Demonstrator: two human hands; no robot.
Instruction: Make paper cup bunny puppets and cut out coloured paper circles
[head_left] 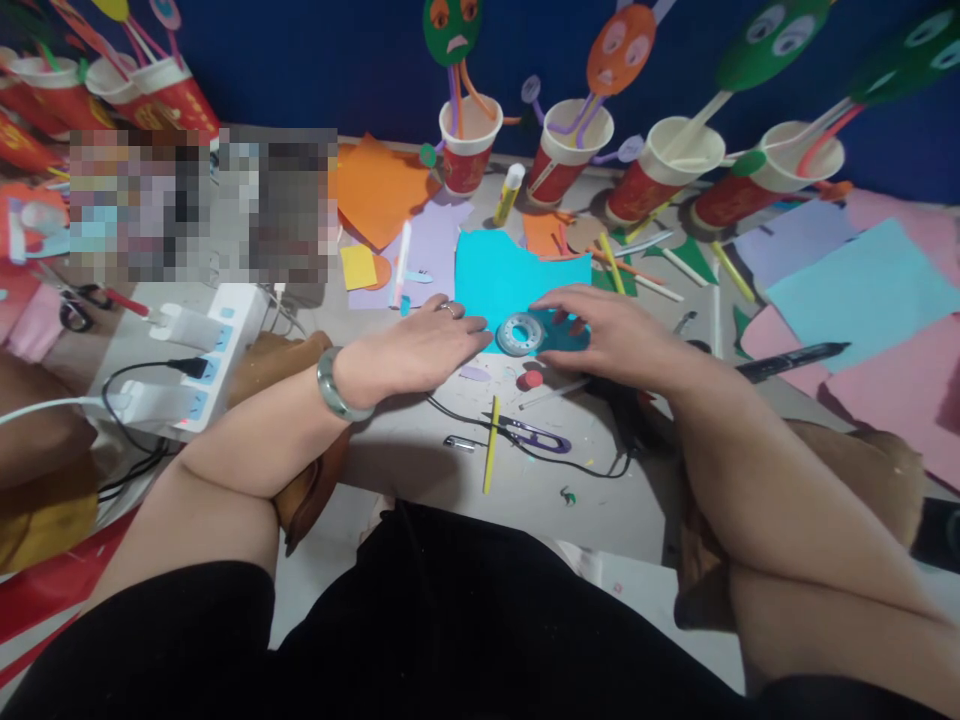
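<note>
A sheet of bright blue paper (510, 270) with an uneven top edge lies on the table in front of me. On its lower edge rests a pale roll of tape (520, 334). My left hand (427, 345) lies palm down at the paper's left edge, fingers stretched toward the tape roll, holding nothing visible. To the right of the roll, my right hand (611, 330) is spread, thumb and fingers apart, its fingertips over the paper. Below the hands are a pair of thread snips (534, 436), a yellow strip (491, 445) and a red cap (531, 380).
Red paper cups (469, 150) holding paper-faced figures line the back. A glue stick (509, 195) stands before them. At left is a white power strip (217, 350) with plugs and cables. A black pen (795, 362) and coloured sheets (874, 290) lie at right.
</note>
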